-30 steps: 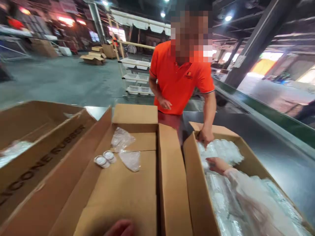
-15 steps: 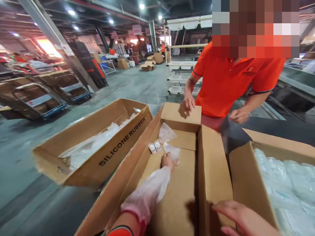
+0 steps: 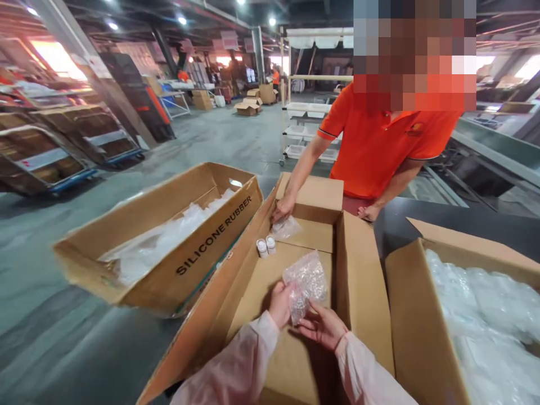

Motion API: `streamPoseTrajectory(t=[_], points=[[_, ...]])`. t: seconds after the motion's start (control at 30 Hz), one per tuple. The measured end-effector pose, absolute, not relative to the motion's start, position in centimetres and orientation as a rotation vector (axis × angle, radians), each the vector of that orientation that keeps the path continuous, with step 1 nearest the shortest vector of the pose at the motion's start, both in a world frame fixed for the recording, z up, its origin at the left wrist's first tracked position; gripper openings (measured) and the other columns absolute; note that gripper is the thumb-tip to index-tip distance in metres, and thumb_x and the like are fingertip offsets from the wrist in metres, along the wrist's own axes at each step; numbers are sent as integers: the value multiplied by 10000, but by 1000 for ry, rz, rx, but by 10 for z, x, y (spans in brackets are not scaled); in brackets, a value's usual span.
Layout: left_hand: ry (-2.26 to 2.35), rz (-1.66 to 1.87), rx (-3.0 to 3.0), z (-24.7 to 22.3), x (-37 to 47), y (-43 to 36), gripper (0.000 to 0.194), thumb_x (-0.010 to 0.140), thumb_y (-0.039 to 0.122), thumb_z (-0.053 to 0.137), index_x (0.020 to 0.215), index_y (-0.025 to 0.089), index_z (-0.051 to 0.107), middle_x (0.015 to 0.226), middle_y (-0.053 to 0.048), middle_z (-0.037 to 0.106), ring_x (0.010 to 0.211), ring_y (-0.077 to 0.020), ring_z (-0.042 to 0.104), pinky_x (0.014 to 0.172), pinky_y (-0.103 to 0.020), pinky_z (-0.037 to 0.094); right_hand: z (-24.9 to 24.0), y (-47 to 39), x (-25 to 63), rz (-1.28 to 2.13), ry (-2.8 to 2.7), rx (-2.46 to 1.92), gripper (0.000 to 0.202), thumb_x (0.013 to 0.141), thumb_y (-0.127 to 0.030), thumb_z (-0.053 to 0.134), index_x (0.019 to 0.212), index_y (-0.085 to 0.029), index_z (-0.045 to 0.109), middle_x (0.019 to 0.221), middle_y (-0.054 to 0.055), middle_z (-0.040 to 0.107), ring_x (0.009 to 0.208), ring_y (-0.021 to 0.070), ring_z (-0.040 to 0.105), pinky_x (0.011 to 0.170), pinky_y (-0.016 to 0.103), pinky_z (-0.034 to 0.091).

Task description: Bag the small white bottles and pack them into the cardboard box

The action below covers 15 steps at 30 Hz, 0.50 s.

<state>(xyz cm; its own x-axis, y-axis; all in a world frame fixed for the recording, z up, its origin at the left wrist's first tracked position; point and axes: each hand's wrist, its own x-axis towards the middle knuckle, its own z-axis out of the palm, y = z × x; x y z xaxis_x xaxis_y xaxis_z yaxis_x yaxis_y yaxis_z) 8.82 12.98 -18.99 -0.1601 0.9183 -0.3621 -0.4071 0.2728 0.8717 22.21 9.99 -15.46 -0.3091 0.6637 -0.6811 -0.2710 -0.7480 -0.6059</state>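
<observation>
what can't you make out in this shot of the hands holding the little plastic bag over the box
- Small plastic bag, head view: held by left hand and right hand; the contents are too small and glittery to identify.
- Two white caps in the middle box: too small to tell what they are.
- Right box: cut off by the frame edge; its clear bags are blurred.
- Co-worker's hand: whether it grips the second bag is unclear.

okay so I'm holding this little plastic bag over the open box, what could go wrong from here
The plastic bag is pinched only at its lower edge by your left hand and right hand, so it might slip or spill. The co-worker's hand is reaching into the same middle box, near the two white caps, so hands could collide.
</observation>
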Motion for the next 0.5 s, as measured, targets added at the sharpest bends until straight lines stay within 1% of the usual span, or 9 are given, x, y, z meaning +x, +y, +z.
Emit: streamPoseTrajectory(t=[0.07, 0.13, 0.23, 0.3, 0.33, 0.4, 0.43, 0.47, 0.5], points=[[1163, 1253, 517, -187, 90, 121, 407, 715, 533, 606, 831, 147, 550, 834, -100, 661, 814, -221, 648, 787, -341, 506, -158, 89, 218, 2222, -129, -1210, 344, 654, -418, 780, 779, -175, 571, 767, 19, 647, 737, 152, 677, 798, 329, 539], [1150, 1176, 531, -188, 91, 118, 381, 752, 507, 559, 804, 130, 567, 808, -117, 659, 812, -233, 654, 804, -369, 514, -160, 79, 219, 2211, 15, -1130, 339, 572, -329, 841, 738, -167, 593, 768, 17, 673, 752, 156, 681, 805, 315, 540], [1224, 1040, 648, -191, 86, 123, 383, 799, 455, 489, 838, 91, 602, 805, -156, 659, 806, -265, 659, 785, -428, 524, -159, 70, 228, 1926, -17, -1173, 415, 418, -262, 894, 736, -173, 644, 784, -1, 702, 718, 141, 667, 724, 264, 547], [1339, 1012, 779, -190, 74, 134, 378, 820, 391, 474, 977, 76, 610, 944, -185, 657, 939, -307, 634, 839, -461, 499, -151, 67, 244, 1627, -190, -1306, 472, 378, -344, 892, 765, -177, 678, 804, 2, 712, 725, 145, 653, 665, 235, 538], [1405, 1017, 862, -188, 67, 143, 382, 815, 340, 491, 1082, 84, 588, 1085, -192, 627, 1074, -324, 577, 918, -468, 457, -145, 66, 253, 1480, -325, -1408, 492, 386, -405, 877, 780, -174, 694, 813, 14, 716, 741, 159, 648, 646, 231, 532], [1532, 1034, 1089, -181, 50, 168, 488, 789, 207, 518, 1269, 125, 494, 1383, -159, 448, 1341, -308, 321, 1096, -439, 278, -129, 63, 273, 1206, -679, -1627, 491, 435, -509, 826, 764, -162, 714, 771, 37, 714, 725, 185, 636, 612, 233, 516], [1581, 1028, 1222, -177, 43, 184, 549, 776, 146, 511, 1322, 138, 451, 1477, -126, 333, 1408, -273, 171, 1148, -410, 166, -121, 61, 281, 1085, -878, -1714, 466, 469, -553, 791, 703, -159, 710, 701, 41, 700, 672, 188, 621, 580, 235, 500], [1622, 994, 1371, -172, 38, 202, 564, 779, 103, 480, 1341, 131, 437, 1518, -110, 262, 1430, -244, 77, 1167, -400, 81, -113, 59, 286, 986, -1083, -1770, 453, 514, -600, 742, 614, -162, 685, 611, 39, 666, 601, 180, 594, 539, 237, 474], [1654, 943, 1508, -168, 34, 219, 549, 792, 79, 441, 1340, 116, 444, 1527, -110, 243, 1436, -224, 39, 1170, -403, 31, -107, 57, 289, 918, -1280, -1790, 475, 577, -644, 672, 537, -171, 644, 534, 35, 622, 539, 169, 561, 509, 241, 446]])
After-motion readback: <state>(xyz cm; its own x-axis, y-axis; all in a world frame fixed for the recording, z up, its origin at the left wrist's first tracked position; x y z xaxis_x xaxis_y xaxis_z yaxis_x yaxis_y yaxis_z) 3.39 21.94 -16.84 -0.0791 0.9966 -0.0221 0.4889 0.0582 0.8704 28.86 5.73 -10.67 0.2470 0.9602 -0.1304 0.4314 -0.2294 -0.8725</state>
